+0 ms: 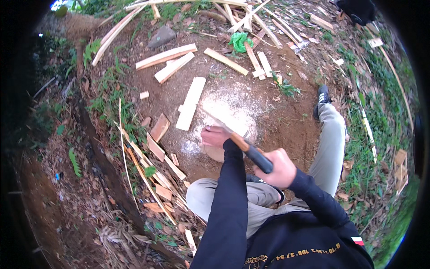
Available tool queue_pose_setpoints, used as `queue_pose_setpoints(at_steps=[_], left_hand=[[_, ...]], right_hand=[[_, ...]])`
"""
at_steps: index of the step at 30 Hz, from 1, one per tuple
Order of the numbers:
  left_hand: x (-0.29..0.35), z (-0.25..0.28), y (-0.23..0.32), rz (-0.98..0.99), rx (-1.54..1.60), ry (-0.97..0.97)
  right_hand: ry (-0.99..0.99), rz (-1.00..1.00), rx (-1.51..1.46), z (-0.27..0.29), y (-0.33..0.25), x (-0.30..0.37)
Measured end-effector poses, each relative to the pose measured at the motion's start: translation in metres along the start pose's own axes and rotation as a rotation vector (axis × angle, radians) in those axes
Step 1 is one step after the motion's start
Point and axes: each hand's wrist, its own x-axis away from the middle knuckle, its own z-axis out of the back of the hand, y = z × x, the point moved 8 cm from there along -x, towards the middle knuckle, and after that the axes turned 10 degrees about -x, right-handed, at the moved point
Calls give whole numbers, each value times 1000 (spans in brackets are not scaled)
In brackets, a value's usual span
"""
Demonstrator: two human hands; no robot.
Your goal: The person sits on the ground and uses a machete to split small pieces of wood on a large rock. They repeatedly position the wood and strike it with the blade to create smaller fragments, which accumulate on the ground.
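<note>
From where I stand, long sticks (153, 172) and brownish wood pieces (160, 127) litter the ground left of the round block (213, 153). A grey stone (162, 36) sits well beyond the block, also leftward. Nearer, past the block's far left side, a pale board (191, 104) lies flat. The left grip (215, 136) rests at the block's far edge, fingers curled; I cannot tell whether it grasps anything. Pale dust (237, 106) spreads beyond the block. Just right of the left grip, the long tool (238, 141) slants over the ground, its tip beyond the block, its black handle running rightward into the right grip (278, 168), which is clenched around it. A green bag (240, 42) lies farther beyond the block, and the person's shoe (322, 95) well to its right.
</note>
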Motion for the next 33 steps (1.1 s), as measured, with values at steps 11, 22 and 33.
queue_pose_setpoints(at_steps=[11, 22, 33], left_hand=[[-2, 26, 29, -144, 93, 99], [-4, 31, 28, -81, 111, 33], [1, 24, 31, -74, 157, 10]], right_hand=[[18, -13, 75, -9, 14, -16], [40, 29, 133, -15, 4, -7], [-11, -37, 161, -13, 5, -21]])
